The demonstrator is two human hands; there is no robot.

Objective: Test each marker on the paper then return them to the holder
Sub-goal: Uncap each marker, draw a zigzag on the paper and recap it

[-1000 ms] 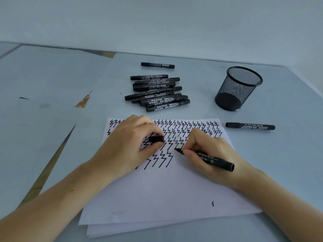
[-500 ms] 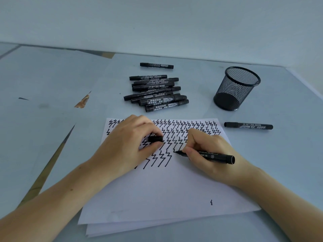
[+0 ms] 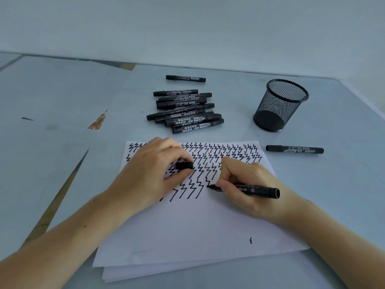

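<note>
My right hand (image 3: 248, 184) grips an uncapped black marker (image 3: 256, 189), its tip touching the white paper (image 3: 187, 230) at the end of a fresh zigzag line. My left hand (image 3: 150, 176) rests on the paper and pinches the marker's black cap (image 3: 184, 165) between thumb and fingers. Rows of black zigzags cover the paper's upper part. A pile of several capped black markers (image 3: 185, 112) lies beyond the paper. The black mesh holder (image 3: 280, 105) stands at the back right and looks empty.
One capped marker (image 3: 294, 150) lies alone to the right of the paper, below the holder. Another single marker (image 3: 185, 78) lies behind the pile. More sheets are stacked under the top paper. The grey table cover has a torn patch (image 3: 98, 122) at the left.
My right hand has drawn the marker tip down the paper, adding a new zigzag stroke. The left hand with the cap has stayed in place.
</note>
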